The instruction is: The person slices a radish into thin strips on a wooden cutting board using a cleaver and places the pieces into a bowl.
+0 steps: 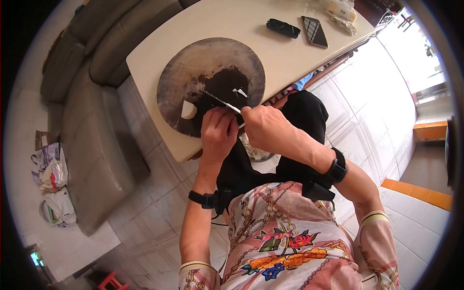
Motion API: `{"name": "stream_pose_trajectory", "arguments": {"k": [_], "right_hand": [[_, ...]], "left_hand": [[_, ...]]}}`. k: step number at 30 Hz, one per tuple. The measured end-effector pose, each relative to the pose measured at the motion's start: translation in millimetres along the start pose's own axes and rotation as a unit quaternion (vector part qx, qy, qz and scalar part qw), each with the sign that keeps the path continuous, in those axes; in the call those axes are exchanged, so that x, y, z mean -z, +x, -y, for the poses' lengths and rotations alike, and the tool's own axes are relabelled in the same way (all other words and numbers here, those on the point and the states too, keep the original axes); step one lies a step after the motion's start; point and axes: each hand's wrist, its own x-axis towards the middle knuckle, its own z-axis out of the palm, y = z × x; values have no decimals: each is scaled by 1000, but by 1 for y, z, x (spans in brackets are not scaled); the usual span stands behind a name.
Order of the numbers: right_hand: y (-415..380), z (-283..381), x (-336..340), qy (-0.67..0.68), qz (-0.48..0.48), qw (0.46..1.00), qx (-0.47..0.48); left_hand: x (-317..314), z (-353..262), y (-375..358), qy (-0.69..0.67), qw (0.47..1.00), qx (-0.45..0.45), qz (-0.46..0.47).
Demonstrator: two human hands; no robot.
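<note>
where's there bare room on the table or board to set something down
The table between board and black case looks widest; the board's far side is bare too. Crowded: the board's near edge, with left hand, right hand, knife and white pieces, and around the phone.

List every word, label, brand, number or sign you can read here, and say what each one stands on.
No text is readable.
Plastic bag, far left: marks too small and blurred to read.
Packet, top right: any print too blurred to read.
Shirt: patterned, no legible words.
</note>
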Motion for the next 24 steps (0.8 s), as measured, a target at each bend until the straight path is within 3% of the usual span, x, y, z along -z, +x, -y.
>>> {"name": "stream_pose_trajectory", "arguments": {"k": [19,24], "right_hand": [[9,-2,13,64,60,994,-58],[16,-15,-2,98,-8,995,-36]], "left_hand": [[-1,2,-1,-12,1000,-1,-3],[1,2,-1,-16,1000,3,8]]}}
